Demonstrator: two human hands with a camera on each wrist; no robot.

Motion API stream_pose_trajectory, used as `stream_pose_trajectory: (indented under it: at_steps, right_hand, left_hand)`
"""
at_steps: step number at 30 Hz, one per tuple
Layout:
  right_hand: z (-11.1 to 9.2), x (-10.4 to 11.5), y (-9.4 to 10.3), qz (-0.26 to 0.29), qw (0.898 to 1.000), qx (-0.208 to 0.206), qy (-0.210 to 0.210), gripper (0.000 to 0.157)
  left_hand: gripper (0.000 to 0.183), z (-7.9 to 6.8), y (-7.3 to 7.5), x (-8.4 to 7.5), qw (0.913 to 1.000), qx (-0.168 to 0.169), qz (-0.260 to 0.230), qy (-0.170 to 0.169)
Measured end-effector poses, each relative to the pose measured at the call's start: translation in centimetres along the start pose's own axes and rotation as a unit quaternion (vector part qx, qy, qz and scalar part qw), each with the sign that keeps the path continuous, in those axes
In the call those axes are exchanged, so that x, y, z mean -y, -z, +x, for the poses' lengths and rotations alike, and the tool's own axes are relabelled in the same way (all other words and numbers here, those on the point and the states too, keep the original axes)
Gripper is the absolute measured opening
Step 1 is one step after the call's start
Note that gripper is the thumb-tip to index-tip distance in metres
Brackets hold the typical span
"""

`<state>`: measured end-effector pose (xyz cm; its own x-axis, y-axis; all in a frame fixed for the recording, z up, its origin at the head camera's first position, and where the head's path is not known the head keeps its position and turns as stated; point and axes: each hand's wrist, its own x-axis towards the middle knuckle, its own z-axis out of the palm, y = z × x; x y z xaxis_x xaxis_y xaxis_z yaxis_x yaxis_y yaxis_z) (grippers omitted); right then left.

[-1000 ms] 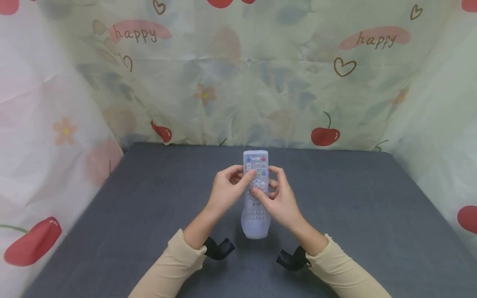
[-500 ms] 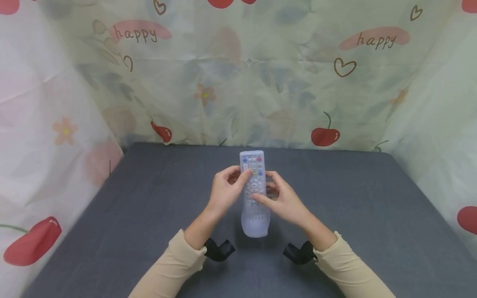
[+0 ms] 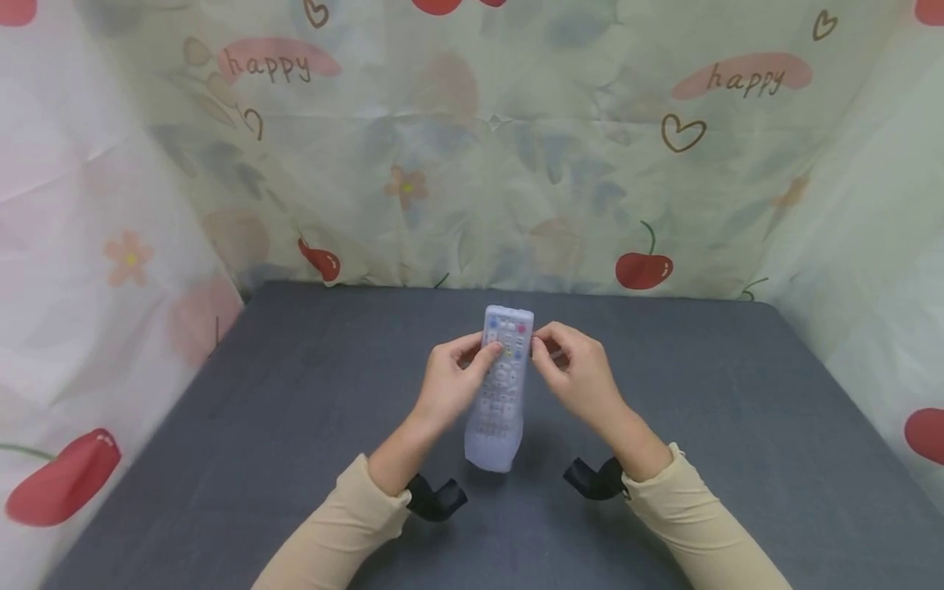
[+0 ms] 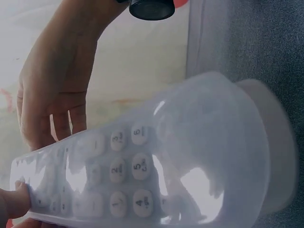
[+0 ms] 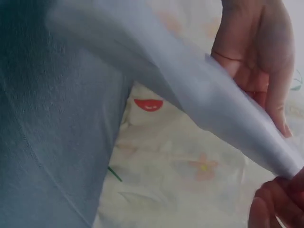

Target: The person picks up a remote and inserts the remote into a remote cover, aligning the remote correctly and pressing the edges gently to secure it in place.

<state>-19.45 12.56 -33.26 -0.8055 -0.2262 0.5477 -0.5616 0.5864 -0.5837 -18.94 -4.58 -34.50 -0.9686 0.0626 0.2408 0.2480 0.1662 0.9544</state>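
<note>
A pale remote control (image 3: 500,401) in a translucent, soft-looking cover (image 4: 209,142) is held above the table, its buttons facing up. My left hand (image 3: 451,381) grips its upper left side, the thumb lying on the buttons and the other fingers behind. At the upper right edge, my right hand (image 3: 583,373) pinches the cover between thumb and forefinger. Number keys show through the cover in the left wrist view, where a pale rounded end (image 4: 280,147) extends past the cover's wide part. The right wrist view shows the cover's side, with right fingers (image 5: 275,204) at its edge.
A dark grey cloth-covered table (image 3: 295,426) lies beneath both hands. Patterned curtains (image 3: 501,164) with cherries and flowers stand behind and on both sides. Black straps (image 3: 437,498) hang from the wrists by beige sleeves (image 3: 361,516).
My right thumb has left the remote's face, and that hand now pinches the upper right edge. The remote's lower end has swung left and its top slightly right. My left hand keeps its grip.
</note>
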Motion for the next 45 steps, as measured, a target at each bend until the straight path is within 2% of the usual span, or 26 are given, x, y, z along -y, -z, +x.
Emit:
stream_pose_trajectory:
  at_steps: [3,8,14,18,22,30,33,35,37,41,45]
  right_hand:
    - [-0.1,0.3,0.1,-0.014,1.000,0.012,0.009,0.010]
    - [-0.2,0.6,0.2,-0.010,0.999,0.037,-0.004,0.013]
    - [-0.1,0.3,0.0,-0.044,0.998,0.036,-0.002,0.003]
    - [-0.1,0.3,-0.3,-0.104,0.994,0.018,0.038,0.005]
    - [-0.1,0.4,-0.7,-0.165,0.982,-0.013,0.089,0.007]
    - [-0.4,0.2,-1.2,-0.210,0.968,-0.048,0.132,0.009]
    - [-0.4,-0.1,-1.5,-0.195,0.970,-0.062,0.135,0.007]
    - [-0.5,-0.2,-1.7,-0.172,0.975,-0.064,0.128,0.004]
    - [-0.7,-0.2,-2.0,-0.139,0.983,-0.056,0.108,0.008]
    - [-1.4,0.0,-2.5,-0.045,0.998,-0.002,0.043,0.026]
    - [-1.9,0.0,-3.0,0.028,0.999,0.038,0.007,0.045]
  left_hand:
    - [0.029,0.0,0.0,0.0,0.9999,-0.009,-0.003,0.005]
    - [0.027,0.2,0.0,0.2,0.9997,-0.025,0.004,0.002]
    - [0.028,0.1,-0.1,0.2,0.9995,-0.025,0.018,-0.009]
    - [0.028,0.1,-0.1,0.0,0.9993,-0.037,0.003,0.003]
    - [0.028,0.2,-0.3,-0.1,0.9979,-0.058,-0.015,0.024]
    - [0.026,0.1,-0.8,-0.1,0.9944,-0.087,-0.048,0.037]
    - [0.025,0.2,-1.0,-0.1,0.9939,-0.093,-0.050,0.033]
    - [0.025,0.3,-1.0,-0.1,0.9930,-0.100,-0.055,0.030]
    - [0.025,0.3,-1.0,0.0,0.9919,-0.107,-0.062,0.027]
    - [0.025,0.4,-1.1,0.0,0.9903,-0.117,-0.072,0.021]
    - [0.025,0.3,-1.2,-0.1,0.9910,-0.116,-0.066,0.014]
